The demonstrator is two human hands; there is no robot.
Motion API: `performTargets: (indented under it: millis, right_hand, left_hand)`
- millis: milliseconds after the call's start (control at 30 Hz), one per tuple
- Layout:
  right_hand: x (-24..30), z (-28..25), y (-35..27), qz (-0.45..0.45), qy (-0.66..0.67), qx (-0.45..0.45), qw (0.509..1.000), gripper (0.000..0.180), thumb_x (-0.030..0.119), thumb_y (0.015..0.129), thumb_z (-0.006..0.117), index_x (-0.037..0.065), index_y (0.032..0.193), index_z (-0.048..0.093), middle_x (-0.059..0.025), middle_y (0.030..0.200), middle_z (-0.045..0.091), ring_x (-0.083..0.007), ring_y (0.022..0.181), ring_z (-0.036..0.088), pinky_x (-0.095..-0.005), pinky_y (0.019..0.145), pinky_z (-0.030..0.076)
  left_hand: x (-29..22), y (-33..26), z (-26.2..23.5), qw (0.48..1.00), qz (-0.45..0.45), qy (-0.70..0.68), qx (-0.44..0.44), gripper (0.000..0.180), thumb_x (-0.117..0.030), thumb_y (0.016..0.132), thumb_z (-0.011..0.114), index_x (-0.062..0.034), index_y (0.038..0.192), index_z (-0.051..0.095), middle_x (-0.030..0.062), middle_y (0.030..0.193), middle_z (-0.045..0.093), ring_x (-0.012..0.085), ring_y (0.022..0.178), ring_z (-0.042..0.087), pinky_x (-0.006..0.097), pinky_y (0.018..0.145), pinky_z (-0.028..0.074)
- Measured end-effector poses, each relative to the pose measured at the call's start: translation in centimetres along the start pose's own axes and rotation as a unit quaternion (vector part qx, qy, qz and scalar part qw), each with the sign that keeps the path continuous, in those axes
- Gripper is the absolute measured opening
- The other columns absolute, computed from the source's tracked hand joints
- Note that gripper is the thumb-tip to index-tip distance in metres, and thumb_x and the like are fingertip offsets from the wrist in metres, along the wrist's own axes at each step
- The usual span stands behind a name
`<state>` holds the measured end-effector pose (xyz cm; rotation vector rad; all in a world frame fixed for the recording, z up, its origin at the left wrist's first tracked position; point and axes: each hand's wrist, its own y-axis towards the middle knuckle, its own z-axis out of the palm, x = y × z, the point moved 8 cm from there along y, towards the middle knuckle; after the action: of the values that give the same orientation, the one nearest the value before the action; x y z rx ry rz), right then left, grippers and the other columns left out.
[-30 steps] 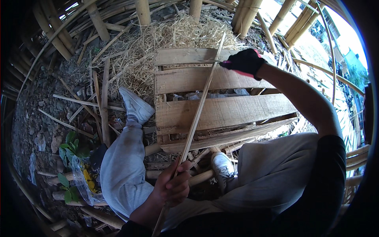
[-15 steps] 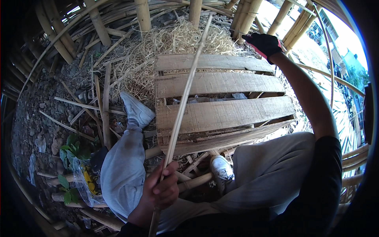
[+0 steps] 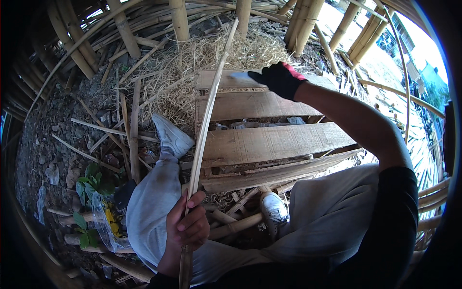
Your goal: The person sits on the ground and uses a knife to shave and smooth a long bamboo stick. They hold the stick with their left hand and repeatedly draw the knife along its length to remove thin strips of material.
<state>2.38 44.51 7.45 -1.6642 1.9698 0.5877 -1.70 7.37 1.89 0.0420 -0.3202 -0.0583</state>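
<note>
Keep your left hand tight around the bamboo strip. Your gloved right hand grips the knife; slice away from you.

Two hands: bare left hand, gloved right hand. One bamboo strip, one blade. Three pallet planks. Two white shoes. One plastic bag.

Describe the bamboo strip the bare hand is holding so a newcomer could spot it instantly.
Start at the wooden plank pallet in the middle, in front of the straw pile. Along its left edge runs the bamboo strip, gripped low by the bare left hand. Unlike the scattered sticks, it is long, slightly curved and raised.
</note>
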Motion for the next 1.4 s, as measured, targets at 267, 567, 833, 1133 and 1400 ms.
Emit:
performTargets:
  millis: [267, 567, 833, 1133, 1400]
  right_hand:
    - [-0.8, -1.3, -2.6, 0.038, -0.016, -0.087, 0.995, 0.067, 0.007, 0.094, 0.055, 0.023, 0.157, 0.040, -0.0060, 0.085, 0.061, -0.0229, 0.069, 0.065, -0.0385, 0.059, 0.055]
    - [-0.4, -0.5, -7.4, -0.033, -0.019, -0.058, 0.998, 0.052, 0.017, 0.096, 0.059, 0.026, 0.147, 0.054, -0.0030, 0.075, 0.060, -0.0198, 0.061, 0.062, -0.0374, 0.054, 0.050]
    - [-0.1, 1.5, -9.2, 0.025, -0.123, -0.040, 0.991, 0.053, 0.023, 0.101, 0.051, 0.024, 0.154, 0.045, -0.0045, 0.073, 0.062, -0.0201, 0.061, 0.062, -0.0343, 0.053, 0.050]
    - [0.2, -0.8, -8.0, -0.092, -0.002, -0.080, 0.993, 0.053, 0.016, 0.099, 0.056, 0.021, 0.151, 0.047, -0.0050, 0.080, 0.062, -0.0237, 0.063, 0.060, -0.0370, 0.056, 0.049]
    - [-0.8, -1.2, -10.7, -0.107, -0.015, -0.098, 0.989, 0.059, 0.013, 0.094, 0.059, 0.029, 0.150, 0.049, -0.0014, 0.079, 0.056, -0.0182, 0.066, 0.058, -0.0350, 0.058, 0.046]
  left_hand:
    - [-0.5, 0.0, -0.6, 1.000, -0.007, -0.009, -0.005, 0.033, -0.030, 0.113, 0.026, -0.0045, 0.099, 0.041, 0.0072, 0.060, 0.052, 0.0083, 0.034, 0.047, 0.020, 0.027, 0.039]
    - [-0.2, 0.8, -1.3, 1.000, -0.009, -0.015, -0.008, 0.031, -0.029, 0.113, 0.028, -0.0034, 0.101, 0.040, 0.0085, 0.062, 0.052, 0.0082, 0.035, 0.047, 0.019, 0.028, 0.039]
    - [0.2, 1.7, -2.0, 1.000, -0.013, 0.002, -0.027, 0.030, -0.029, 0.113, 0.028, -0.0034, 0.102, 0.040, 0.0087, 0.064, 0.053, 0.0083, 0.036, 0.048, 0.019, 0.028, 0.038]
    - [0.2, 1.6, -2.6, 0.998, -0.009, 0.031, -0.048, 0.027, -0.027, 0.113, 0.030, -0.0043, 0.103, 0.040, 0.0083, 0.065, 0.054, 0.0078, 0.037, 0.049, 0.018, 0.028, 0.037]
    - [0.1, 1.5, -2.1, 0.998, -0.020, 0.040, -0.040, 0.028, -0.027, 0.113, 0.028, -0.0045, 0.102, 0.040, 0.0078, 0.064, 0.054, 0.0080, 0.036, 0.048, 0.018, 0.028, 0.037]
